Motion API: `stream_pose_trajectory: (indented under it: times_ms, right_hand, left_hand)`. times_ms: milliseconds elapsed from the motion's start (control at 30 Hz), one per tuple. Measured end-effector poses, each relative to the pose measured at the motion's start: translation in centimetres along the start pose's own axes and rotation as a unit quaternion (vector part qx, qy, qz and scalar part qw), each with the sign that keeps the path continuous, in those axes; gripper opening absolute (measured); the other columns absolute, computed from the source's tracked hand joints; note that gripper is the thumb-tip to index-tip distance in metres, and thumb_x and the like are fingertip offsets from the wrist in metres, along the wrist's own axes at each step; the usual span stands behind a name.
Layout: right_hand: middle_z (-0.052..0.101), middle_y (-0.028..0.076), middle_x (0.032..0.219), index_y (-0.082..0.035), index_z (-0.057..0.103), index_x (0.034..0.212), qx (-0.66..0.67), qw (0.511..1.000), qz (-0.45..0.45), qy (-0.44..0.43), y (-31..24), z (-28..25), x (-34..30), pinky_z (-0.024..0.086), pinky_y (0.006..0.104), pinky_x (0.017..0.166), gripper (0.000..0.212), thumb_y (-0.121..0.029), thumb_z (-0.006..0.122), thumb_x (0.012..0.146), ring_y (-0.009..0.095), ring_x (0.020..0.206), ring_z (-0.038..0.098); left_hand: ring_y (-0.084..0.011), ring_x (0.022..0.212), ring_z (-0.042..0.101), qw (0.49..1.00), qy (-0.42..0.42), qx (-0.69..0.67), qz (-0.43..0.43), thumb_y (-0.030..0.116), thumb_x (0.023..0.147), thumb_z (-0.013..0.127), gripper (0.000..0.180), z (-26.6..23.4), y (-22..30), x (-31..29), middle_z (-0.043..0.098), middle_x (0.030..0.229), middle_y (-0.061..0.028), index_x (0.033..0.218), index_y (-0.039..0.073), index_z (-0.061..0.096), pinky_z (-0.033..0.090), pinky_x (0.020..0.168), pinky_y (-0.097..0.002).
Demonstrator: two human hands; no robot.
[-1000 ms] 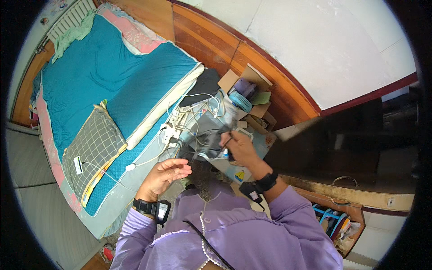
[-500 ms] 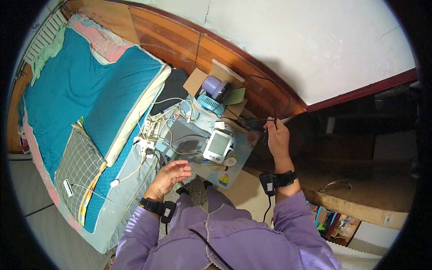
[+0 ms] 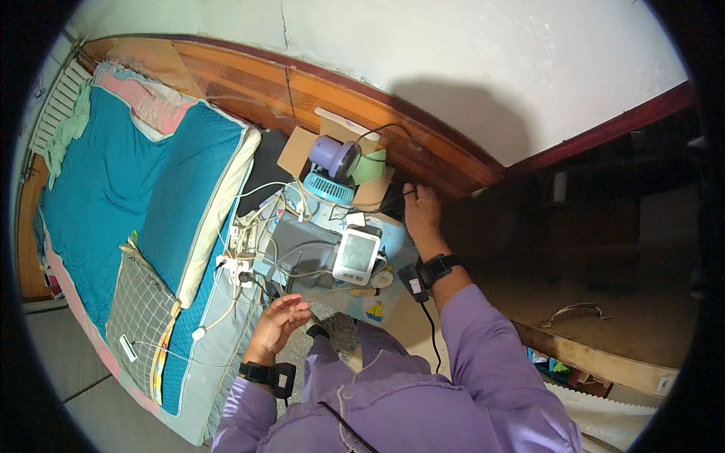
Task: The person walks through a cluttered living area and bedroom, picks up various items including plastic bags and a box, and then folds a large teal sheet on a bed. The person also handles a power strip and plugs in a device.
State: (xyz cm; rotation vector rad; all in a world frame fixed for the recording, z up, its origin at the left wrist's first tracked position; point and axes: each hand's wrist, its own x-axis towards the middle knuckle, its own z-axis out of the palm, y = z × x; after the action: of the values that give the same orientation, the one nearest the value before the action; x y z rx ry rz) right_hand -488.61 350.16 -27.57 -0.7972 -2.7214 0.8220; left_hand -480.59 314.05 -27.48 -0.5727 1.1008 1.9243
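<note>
At the far right side of the small bedside table (image 3: 355, 308), my right hand (image 3: 424, 219) pinches a thin black cord (image 3: 351, 211) beside a dark object I cannot make out. My left hand (image 3: 278, 326) hovers at the near left of the table, fingers apart and loosely bent, holding nothing. Between the hands stands a white blood pressure monitor (image 3: 356, 257) with a grey screen. Left of it lies its grey cuff (image 3: 302, 243) with a tube. Behind are a purple fan (image 3: 332, 156) with a turquoise base (image 3: 328, 189) and an open cardboard box (image 3: 297, 151).
Tangled white cables and power strips (image 3: 236, 270) run along the table's left side. A bed with a teal cover (image 3: 128, 166) fills the left. A wooden headboard (image 3: 249, 83) lines the wall. On the right stands a dark cabinet (image 3: 529, 264) with a loop handle.
My right hand has moved left, closer to the box and the table, with the cord. My left hand has lowered slightly, its fingers a little more bent. The view has shifted.
</note>
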Motion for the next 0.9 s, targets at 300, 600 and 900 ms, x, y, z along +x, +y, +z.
stream_pose_trajectory:
  times_ms: [300,600,900]
  right_hand:
    - [0.058,0.023,0.089,0.000,0.060,0.100,-0.023,0.998,-0.018,-0.057,1.0,3.6,0.9,0.045,0.0431,0.079,0.032,-0.026,0.060,0.082,0.036,0.089,0.055]
    - [0.061,0.013,0.087,0.000,0.054,0.101,0.241,0.968,0.033,-0.062,2.6,4.0,0.4,0.047,0.0354,0.074,0.033,-0.011,0.070,0.075,0.023,0.081,0.059]
    - [0.056,0.015,0.105,-0.001,0.048,0.112,0.234,0.971,0.047,-0.024,4.1,4.0,-2.6,0.047,0.0356,0.081,0.038,-0.007,0.063,0.079,0.025,0.095,0.056]
  left_hand:
    - [-0.0207,0.087,0.062,0.999,-0.003,-0.032,-0.009,0.013,0.086,0.057,0.032,-0.4,-0.8,1.6,0.061,0.102,-0.0102,0.115,0.002,0.050,0.048,0.083,-0.0348]
    - [-0.0205,0.096,0.059,0.993,-0.065,0.083,-0.047,0.017,0.088,0.057,0.037,1.2,-1.8,3.9,0.057,0.112,-0.0104,0.122,0.005,0.048,0.047,0.086,-0.0327]
    - [-0.0205,0.100,0.057,0.991,-0.001,0.104,-0.078,0.016,0.089,0.055,0.040,0.8,-3.8,5.9,0.054,0.116,-0.0106,0.125,0.003,0.044,0.047,0.082,-0.0321]
